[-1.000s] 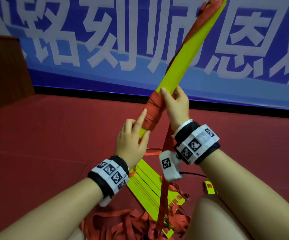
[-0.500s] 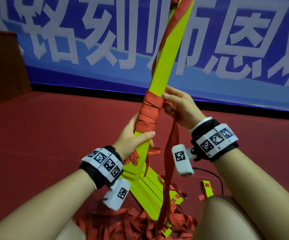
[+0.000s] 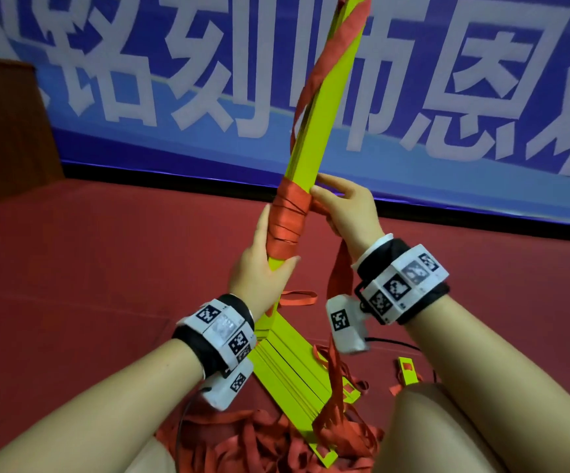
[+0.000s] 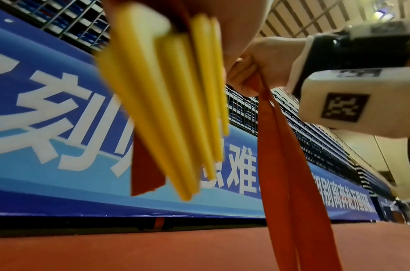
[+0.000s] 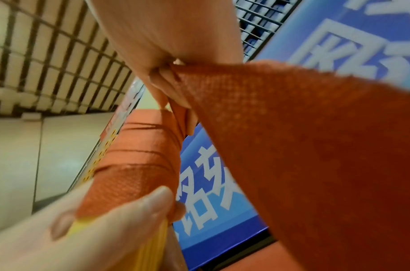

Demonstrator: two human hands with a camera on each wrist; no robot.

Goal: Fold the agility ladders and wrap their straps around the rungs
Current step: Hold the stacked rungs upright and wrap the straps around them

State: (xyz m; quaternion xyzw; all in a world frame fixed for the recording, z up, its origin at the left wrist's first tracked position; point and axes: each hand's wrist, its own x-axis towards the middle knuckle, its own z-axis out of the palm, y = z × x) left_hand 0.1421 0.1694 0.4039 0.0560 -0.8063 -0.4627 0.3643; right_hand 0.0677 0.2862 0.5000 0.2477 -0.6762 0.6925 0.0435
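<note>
The bundle of flat yellow plastic rungs [image 3: 314, 131] stands nearly upright in the middle of the head view, leaning a little toward 1 o'clock. Around its lower part sits a tight coil of red woven strap [image 3: 288, 216], many turns one over another. A looser band of the same strap spirals up the bundle toward 12 o'clock.

The rungs look stiff and light, with smooth faces, so I judge they can slide against each other if the hold is weak. The strap is soft, thin webbing with a rough weave; it should bend easily and keep its place only under tension.

The left hand [image 3: 259, 264] is closed around the bundle just below the coil, at 7 o'clock from it, thumb across the front. This seems a good place to hold, since the wrapped part keeps the rungs together. The right hand [image 3: 346, 209] is at 3 o'clock from the coil; its fingers pinch the free strap tail [image 4: 280, 146], which hangs down from the fist.

Below, at 6 o'clock, a second stack of yellow rungs [image 3: 297, 373] lies on the dark red floor [image 3: 89, 285] among a heap of loose red straps [image 3: 249, 438]. Behind, at 12 o'clock, there is a blue banner with white characters [image 3: 140, 80].
</note>
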